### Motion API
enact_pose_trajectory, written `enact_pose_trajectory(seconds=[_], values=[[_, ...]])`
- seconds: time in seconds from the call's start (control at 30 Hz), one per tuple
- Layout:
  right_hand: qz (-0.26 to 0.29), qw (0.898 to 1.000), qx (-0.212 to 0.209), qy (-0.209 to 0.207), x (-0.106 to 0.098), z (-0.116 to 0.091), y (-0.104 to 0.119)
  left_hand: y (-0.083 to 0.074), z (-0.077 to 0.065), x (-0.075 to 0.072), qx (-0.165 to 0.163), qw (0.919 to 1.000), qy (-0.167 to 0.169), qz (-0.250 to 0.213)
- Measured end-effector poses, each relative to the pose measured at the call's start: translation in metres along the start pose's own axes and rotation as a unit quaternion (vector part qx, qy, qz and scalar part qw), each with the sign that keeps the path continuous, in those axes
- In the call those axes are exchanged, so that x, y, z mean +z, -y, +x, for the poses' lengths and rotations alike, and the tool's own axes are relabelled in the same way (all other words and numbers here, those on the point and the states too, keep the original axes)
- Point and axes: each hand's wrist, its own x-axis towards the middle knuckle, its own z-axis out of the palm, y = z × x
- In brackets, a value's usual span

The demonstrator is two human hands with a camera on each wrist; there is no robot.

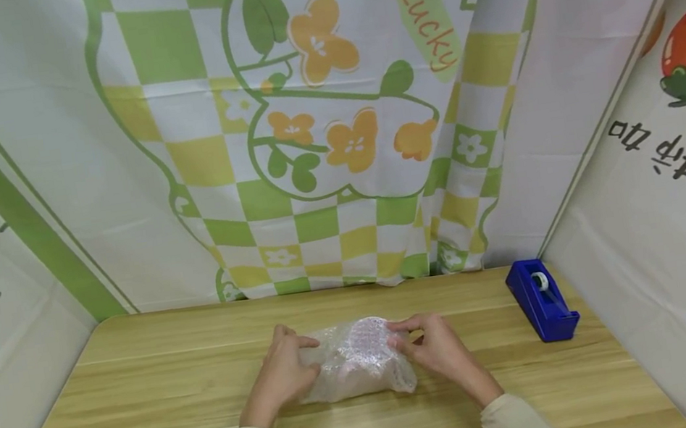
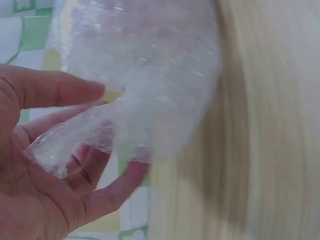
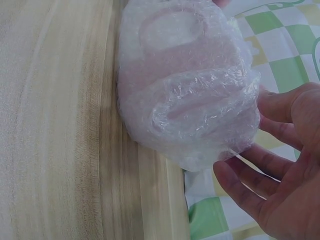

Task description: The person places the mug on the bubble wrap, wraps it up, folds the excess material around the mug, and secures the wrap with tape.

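A pale pinkish object wrapped in clear bubble wrap [image 1: 363,357] lies on the table between the hands. What is inside cannot be made out, though a rounded outline shows through the wrap in the right wrist view. My left hand [image 1: 282,365] is at the package's left end. There a loose flap of bubble wrap [image 2: 90,132] extends into the palm, with fingers behind it and the thumb held apart. On the other end, my right hand [image 1: 434,347] holds the package's edge [image 3: 245,115] between thumb and fingers.
A blue tape dispenser [image 1: 543,303] with a roll of clear tape stands at the right side of the wooden table [image 1: 163,385]. Behind the table hangs a green and yellow checked cloth [image 1: 333,237]. White printed sheets [image 1: 662,235] border both sides.
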Motion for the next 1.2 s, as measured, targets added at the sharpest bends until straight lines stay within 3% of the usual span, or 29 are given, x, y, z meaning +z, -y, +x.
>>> enact_pose_trajectory(seconds=[0.17, 0.3, 0.47, 0.7, 0.8, 1.2], values=[[0.0, 1.0, -0.003, -0.002, 0.001, 0.0, 0.0, -0.006, -0.004, -0.006, -0.009, 0.9993, 0.028, -0.023], [0.0, 1.0, -0.004, -0.004, 0.0, 0.0, 0.001, -0.008, -0.005, -0.009, 0.0, 0.9989, 0.022, -0.041], [0.001, 1.0, 0.0, -0.004, -0.001, -0.001, 0.002, -0.009, -0.005, -0.008, 0.019, 0.9989, -0.021, -0.038], [-0.001, 1.0, 0.002, -0.003, 0.0, -0.001, 0.002, -0.019, -0.002, -0.003, -0.016, 0.9898, -0.11, -0.089], [-0.003, 1.0, 0.003, -0.003, 0.0, -0.001, 0.002, -0.026, -0.002, 0.0, -0.016, 0.9857, -0.138, -0.096], [-0.004, 1.0, 0.003, -0.005, 0.001, -0.001, 0.002, -0.049, -0.002, 0.018, 0.049, 0.9793, -0.183, -0.07]])
